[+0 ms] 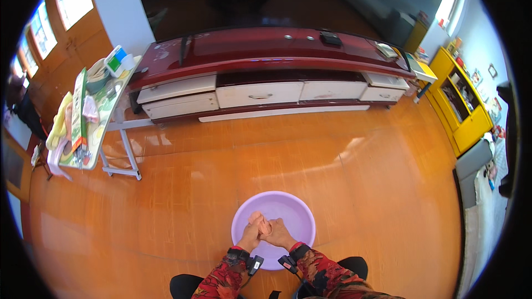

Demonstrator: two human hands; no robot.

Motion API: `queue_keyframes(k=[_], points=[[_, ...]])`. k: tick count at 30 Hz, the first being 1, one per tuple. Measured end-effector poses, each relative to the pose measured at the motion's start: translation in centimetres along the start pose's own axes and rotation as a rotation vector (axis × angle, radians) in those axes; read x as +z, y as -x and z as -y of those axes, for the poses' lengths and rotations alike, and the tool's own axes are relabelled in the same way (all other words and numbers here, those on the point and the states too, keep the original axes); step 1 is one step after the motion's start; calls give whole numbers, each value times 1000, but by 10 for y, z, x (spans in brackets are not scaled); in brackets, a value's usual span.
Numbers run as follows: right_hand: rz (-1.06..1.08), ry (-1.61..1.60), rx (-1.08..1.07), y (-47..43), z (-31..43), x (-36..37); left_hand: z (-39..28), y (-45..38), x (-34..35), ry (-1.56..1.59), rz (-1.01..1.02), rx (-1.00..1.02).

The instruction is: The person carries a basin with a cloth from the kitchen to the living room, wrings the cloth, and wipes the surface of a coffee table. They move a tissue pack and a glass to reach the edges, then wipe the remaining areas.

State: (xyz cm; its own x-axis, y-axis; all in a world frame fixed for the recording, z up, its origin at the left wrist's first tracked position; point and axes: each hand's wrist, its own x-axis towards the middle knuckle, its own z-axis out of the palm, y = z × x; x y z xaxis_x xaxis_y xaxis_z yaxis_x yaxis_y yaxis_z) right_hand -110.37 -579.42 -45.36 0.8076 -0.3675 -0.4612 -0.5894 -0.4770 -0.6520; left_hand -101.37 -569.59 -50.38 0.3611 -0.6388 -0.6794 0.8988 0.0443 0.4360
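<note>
Before me on the wooden floor stands a round lilac plastic basin (292, 207). A bunched peach-coloured cloth (263, 226) is held over it in both hands. My left hand (250, 234) wraps around the cloth from the left, and my right hand (277, 233) grips it from the right, the two close together. Part of the cloth sticks out above the left fingers; the rest is hidden within my grip. Whether it touches the basin's bottom, I cannot tell. Black straps with small cabled devices circle both wrists.
A dark red TV cabinet (257, 64) with white drawers spans the far side. At left, a folding table (94, 149) carries towels, a long box and a bowl. A yellow cabinet (469, 124) and a grey-backed seat (474, 166) line the right.
</note>
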Motion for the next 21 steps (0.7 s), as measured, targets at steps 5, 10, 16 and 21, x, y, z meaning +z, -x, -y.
queue_keyframes(k=[5,10,16,21], points=[[136,-581,94,56,46,-54,-31,64,46,106,201,93],[289,-1381,200,118,106,-124,-77,140,142,246,316,-74],[-369,-930,165,165,186,-208,-107,202,232,221,475,-168],[-484,-314,-52,241,223,-303,-120,294,308,110,555,-27]])
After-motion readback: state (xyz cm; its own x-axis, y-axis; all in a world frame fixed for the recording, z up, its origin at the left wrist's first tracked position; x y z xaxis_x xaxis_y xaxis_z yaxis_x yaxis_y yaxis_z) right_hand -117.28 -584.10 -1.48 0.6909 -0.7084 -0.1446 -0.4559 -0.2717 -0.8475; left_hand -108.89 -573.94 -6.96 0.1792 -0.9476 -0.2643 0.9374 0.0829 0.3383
